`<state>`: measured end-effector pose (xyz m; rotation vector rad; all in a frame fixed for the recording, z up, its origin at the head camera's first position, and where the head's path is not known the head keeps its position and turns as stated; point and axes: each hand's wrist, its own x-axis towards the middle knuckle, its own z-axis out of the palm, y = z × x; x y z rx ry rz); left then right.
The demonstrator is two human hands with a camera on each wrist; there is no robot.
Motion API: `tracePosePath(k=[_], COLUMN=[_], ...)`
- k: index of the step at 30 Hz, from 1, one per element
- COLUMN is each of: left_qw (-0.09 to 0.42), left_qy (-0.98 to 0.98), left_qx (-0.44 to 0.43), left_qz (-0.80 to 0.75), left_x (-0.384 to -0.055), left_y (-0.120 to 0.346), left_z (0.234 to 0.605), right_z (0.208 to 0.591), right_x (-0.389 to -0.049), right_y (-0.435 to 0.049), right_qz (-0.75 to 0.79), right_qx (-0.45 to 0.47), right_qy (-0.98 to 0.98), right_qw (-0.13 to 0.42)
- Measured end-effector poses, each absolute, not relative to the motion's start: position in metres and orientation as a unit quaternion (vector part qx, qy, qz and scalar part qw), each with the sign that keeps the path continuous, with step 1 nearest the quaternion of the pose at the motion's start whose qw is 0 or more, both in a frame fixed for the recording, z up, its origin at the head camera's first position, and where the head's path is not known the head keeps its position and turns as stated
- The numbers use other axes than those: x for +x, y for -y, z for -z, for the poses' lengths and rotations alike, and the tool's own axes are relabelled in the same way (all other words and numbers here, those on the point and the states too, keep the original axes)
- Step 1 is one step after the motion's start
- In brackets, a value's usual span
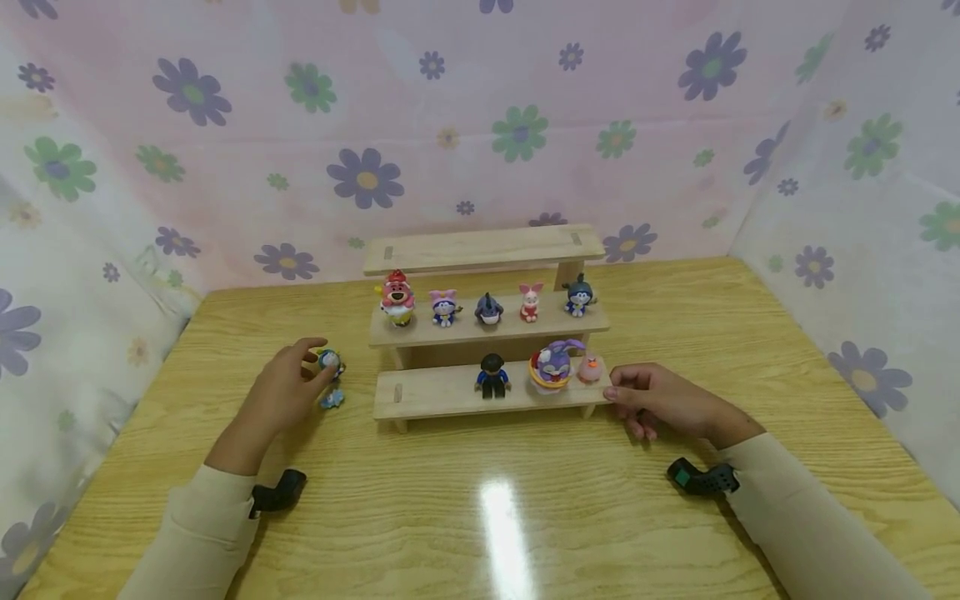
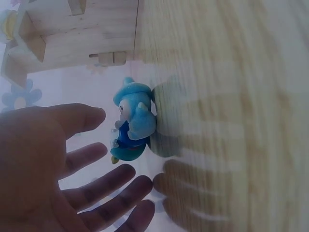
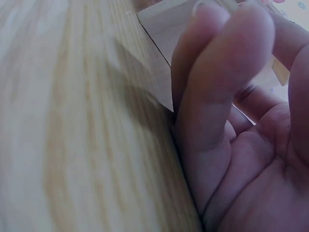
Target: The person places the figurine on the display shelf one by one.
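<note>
My left hand (image 1: 288,387) is over the table left of the shelf, its thumb and fingers spread around a small blue-and-yellow figurine (image 1: 330,360). A light blue figurine (image 1: 332,398) lies just nearer to me. In the left wrist view, the light blue figurine (image 2: 140,113) is in front of the fingers, with a gap between. My right hand (image 1: 671,402) rests on the table by the right end of the lowest shelf step (image 1: 442,390), fingers loosely curled and nothing seen in them. Its thumb is at the step's edge; whether it touches is unclear.
The three-tier wooden shelf (image 1: 480,247) stands mid-table. Several figurines line its middle step, among them a grey donkey (image 1: 489,310) and a pink piglet (image 1: 530,303). Below are a black-haired toy figure (image 1: 492,377), a purple rabbit (image 1: 552,365) and a pink bird (image 1: 590,368).
</note>
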<state>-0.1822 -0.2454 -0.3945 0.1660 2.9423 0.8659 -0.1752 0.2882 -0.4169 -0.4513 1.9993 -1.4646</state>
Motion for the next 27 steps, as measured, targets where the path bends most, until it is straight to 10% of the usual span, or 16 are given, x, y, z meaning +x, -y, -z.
tracePosePath(k=[27], left_qw=[0.031], left_qy=[-0.962], left_qx=[0.058], left_qz=[-0.264], left_x=[-0.1824], left_y=[0.2420], left_z=[0.3938], right_z=[0.4161], right_x=[-0.1760], right_y=[-0.2891], right_qz=[0.558], right_qx=[-0.174], right_qy=[-0.749], right_qw=[0.311])
